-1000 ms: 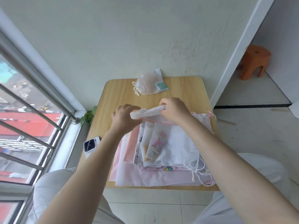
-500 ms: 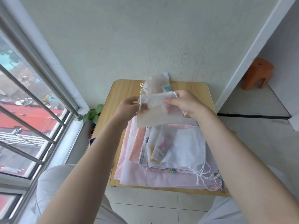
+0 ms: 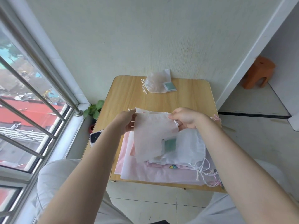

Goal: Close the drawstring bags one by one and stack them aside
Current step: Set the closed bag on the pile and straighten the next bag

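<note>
A small translucent white drawstring bag (image 3: 150, 136) hangs upright above the table, with a green-and-white packet visible inside near its lower right. My left hand (image 3: 127, 120) pinches its top left corner and my right hand (image 3: 184, 118) pinches the top right corner by the cord. Under it lies a pile of flat white and pink bags (image 3: 169, 168) with loose white strings at the right. One closed, tied bag (image 3: 155, 84) with a green packet lies at the table's far edge.
The small wooden table (image 3: 126, 97) stands against a pale wall. A phone (image 3: 95, 137) lies at its left edge. A barred window is on the left, a potted plant (image 3: 93, 109) below it, and an orange stool (image 3: 258, 72) at the far right.
The bag has gone from bunched between my hands to lifted and spread out, hanging by its top corners. The view has tilted so the table sits lower.
</note>
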`<state>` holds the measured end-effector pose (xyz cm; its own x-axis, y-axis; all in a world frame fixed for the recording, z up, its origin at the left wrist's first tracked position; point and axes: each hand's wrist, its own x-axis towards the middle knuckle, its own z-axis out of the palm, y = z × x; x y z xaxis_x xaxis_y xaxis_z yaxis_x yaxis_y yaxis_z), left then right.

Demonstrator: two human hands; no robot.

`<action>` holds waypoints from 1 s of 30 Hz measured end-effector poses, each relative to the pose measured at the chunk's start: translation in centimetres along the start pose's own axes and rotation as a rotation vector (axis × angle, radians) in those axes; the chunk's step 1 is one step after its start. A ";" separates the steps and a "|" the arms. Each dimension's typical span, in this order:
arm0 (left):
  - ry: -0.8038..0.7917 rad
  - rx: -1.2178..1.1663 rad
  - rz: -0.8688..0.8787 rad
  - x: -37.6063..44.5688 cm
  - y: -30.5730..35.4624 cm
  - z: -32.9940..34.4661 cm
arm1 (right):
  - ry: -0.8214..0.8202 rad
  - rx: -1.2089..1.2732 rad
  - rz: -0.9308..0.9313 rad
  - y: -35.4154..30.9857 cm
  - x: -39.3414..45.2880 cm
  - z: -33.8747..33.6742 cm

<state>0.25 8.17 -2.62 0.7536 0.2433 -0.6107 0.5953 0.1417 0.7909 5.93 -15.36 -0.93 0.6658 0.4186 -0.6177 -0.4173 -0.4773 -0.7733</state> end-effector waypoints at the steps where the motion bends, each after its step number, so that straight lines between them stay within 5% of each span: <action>1: 0.015 -0.007 -0.018 0.4 -0.5 -0.1 | 0.003 -0.019 0.012 0.4 0.0 0.1; 9: 0.077 -0.338 0.092 1.2 -2.4 -0.7 | 0.259 0.088 -0.006 1.8 1.2 0.8; 13: 0.000 -0.389 0.092 1.5 -2.2 -0.2 | 0.423 0.506 -0.085 1.1 2.1 1.1; 17: 0.022 -0.415 0.059 1.3 -2.1 0.3 | 0.317 1.123 -0.167 0.4 2.1 1.2; 21: -0.031 -0.648 0.013 1.3 -2.5 0.3 | 0.291 1.327 -0.211 0.3 2.0 1.7; 26: -0.075 -0.990 0.070 0.6 -1.7 0.8 | 0.371 0.996 -0.084 0.9 2.6 2.0; 30: 0.005 -0.728 0.040 0.6 -1.3 1.1 | 0.561 0.515 -0.055 1.4 3.0 2.3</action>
<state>0.21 7.12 -4.04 0.7685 0.2658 -0.5819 0.2293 0.7347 0.6385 5.89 -13.03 -4.17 0.8510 -0.0900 -0.5174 -0.5186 0.0108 -0.8549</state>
